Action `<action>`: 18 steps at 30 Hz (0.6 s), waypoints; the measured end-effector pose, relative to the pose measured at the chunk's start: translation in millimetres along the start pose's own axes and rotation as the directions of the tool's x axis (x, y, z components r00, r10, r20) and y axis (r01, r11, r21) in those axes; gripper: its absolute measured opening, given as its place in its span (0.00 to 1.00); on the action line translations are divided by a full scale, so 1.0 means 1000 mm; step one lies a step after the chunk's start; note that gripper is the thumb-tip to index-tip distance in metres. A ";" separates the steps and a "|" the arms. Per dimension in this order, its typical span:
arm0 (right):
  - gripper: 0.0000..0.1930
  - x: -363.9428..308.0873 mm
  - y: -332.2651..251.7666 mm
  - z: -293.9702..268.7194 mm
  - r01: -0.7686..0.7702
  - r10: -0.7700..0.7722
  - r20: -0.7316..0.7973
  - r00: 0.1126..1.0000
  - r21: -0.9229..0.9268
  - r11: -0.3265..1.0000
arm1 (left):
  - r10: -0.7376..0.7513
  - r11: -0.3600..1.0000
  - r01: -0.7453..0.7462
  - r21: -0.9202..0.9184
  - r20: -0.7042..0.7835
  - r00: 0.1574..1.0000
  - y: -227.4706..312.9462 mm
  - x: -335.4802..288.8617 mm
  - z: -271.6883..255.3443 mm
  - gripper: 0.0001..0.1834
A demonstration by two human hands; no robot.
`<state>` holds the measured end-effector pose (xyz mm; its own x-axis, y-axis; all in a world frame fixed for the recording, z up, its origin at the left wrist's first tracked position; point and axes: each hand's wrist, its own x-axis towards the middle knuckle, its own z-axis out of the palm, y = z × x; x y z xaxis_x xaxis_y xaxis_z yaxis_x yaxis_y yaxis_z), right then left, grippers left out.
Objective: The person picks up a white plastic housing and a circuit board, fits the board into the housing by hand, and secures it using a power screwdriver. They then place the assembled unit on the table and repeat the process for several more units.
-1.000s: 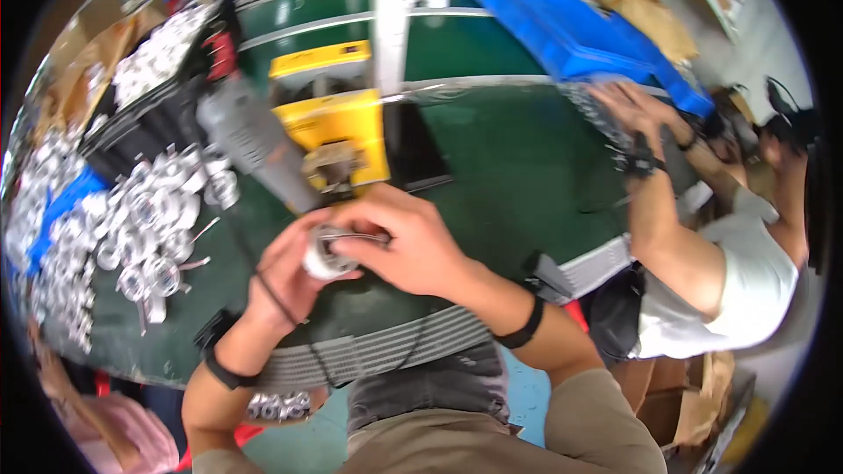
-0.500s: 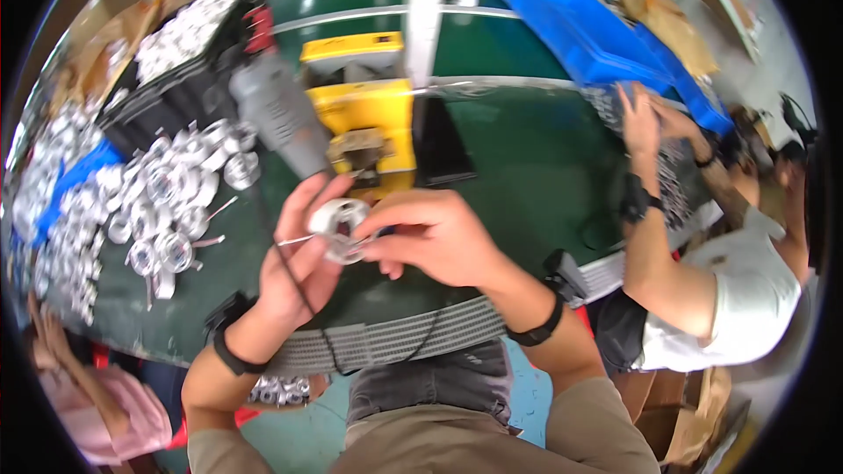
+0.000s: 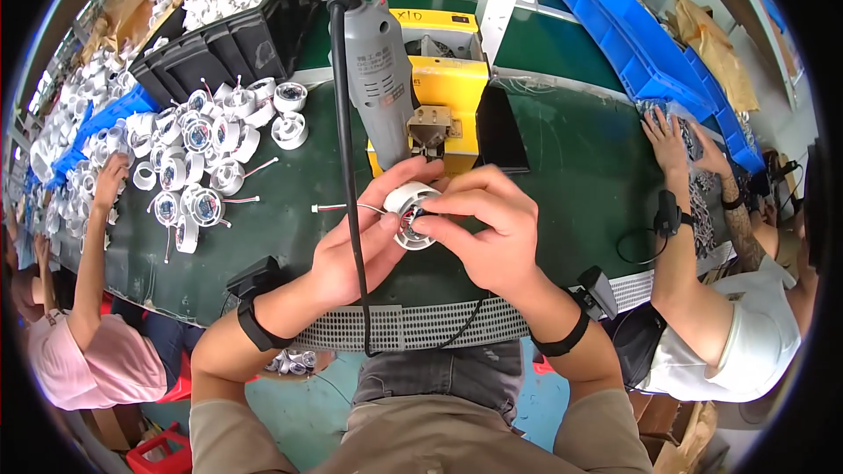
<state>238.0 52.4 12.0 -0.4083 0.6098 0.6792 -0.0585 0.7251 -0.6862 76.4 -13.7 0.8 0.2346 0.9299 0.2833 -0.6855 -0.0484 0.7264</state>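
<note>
A white round plastic housing (image 3: 402, 198) is held in front of my chest, above the green bench. My left hand (image 3: 351, 250) is closed around its left side, and a thin cable with a small white plug (image 3: 318, 208) sticks out past those fingers. Inside the housing's open face, red wires show. My right hand (image 3: 498, 233) pinches thumb and forefinger at that opening, on something small and dark, mostly hidden. Just beyond my hands stands a grey corded power tool (image 3: 378, 79), its black cable hanging in front of my left hand. Behind it is a yellow fixture (image 3: 452, 79) with a metal block.
Several similar white housings (image 3: 204, 133) with wires lie piled at left. A black crate (image 3: 219, 53) of white parts stands behind them. Blue trays (image 3: 606, 39) line the back right. One co-worker's hand (image 3: 110, 177) reaches into parts at left; another's hands (image 3: 665, 145) work at right.
The view has shifted, so the bench things appear farther right. The left co-worker's hand now reaches onto the pile. My hands still hold the housing, right fingers at its opening.
</note>
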 end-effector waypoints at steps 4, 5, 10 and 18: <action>0.18 0.002 -0.002 0.009 -0.098 0.108 -0.080 0.991 0.129 0.987 | 0.038 0.999 -0.038 0.005 0.015 0.999 -0.006 -0.002 -0.003 0.35; 0.18 0.002 0.000 0.007 -0.095 0.106 -0.076 0.992 0.133 0.987 | 0.060 0.998 -0.061 0.018 0.047 0.997 -0.007 -0.002 -0.005 0.36; 0.15 0.000 0.004 0.002 -0.292 0.279 0.101 0.955 0.155 0.944 | 0.035 0.888 -0.009 0.459 -0.048 0.998 -0.005 0.001 -0.008 0.36; 0.18 0.030 0.011 0.012 0.015 -0.063 -0.132 0.989 -0.334 0.942 | -0.249 0.902 0.329 0.279 -0.286 0.925 -0.006 0.006 -0.026 0.21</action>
<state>213.7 74.7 21.9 -0.2796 0.6000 0.7495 0.2433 0.7995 -0.5492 63.7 1.3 -18.1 0.1904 0.9768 -0.0977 -0.3496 0.1604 0.9231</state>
